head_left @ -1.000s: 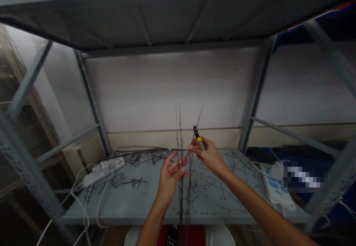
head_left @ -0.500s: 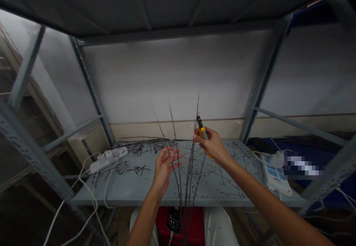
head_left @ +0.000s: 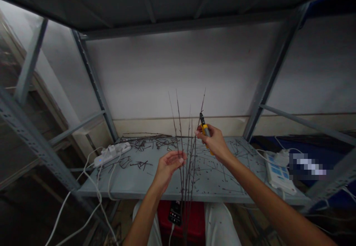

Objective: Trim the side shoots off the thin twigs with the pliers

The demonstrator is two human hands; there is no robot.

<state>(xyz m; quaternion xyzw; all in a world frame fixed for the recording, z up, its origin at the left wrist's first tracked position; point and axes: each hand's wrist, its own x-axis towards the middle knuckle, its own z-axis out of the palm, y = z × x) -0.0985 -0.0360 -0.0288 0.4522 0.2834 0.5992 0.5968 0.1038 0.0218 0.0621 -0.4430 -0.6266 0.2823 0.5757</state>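
My right hand (head_left: 213,141) is shut around the yellow handles of a pair of small cutting pliers (head_left: 205,130), whose dark jaws point up. Those jaws sit right next to the upper stems of a bunch of thin dark bare twigs (head_left: 187,164). The twigs rise upright from below the shelf's front edge, and their lower ends are out of sight. My left hand (head_left: 168,170) is half open, palm up, with nothing in it. Its fingertips are just left of the stems.
Cut twig pieces (head_left: 144,163) lie scattered over the grey metal shelf (head_left: 219,186). White power strips (head_left: 111,154) (head_left: 279,173) with cords sit at both ends. Steel uprights and an upper shelf frame the space. Below are a phone on a red object (head_left: 175,212) and white-trousered knees (head_left: 219,227).
The view has tilted down, so the shelf sits higher in the picture. The twigs now stand more upright and closer together. My left hand has curled slightly toward them.
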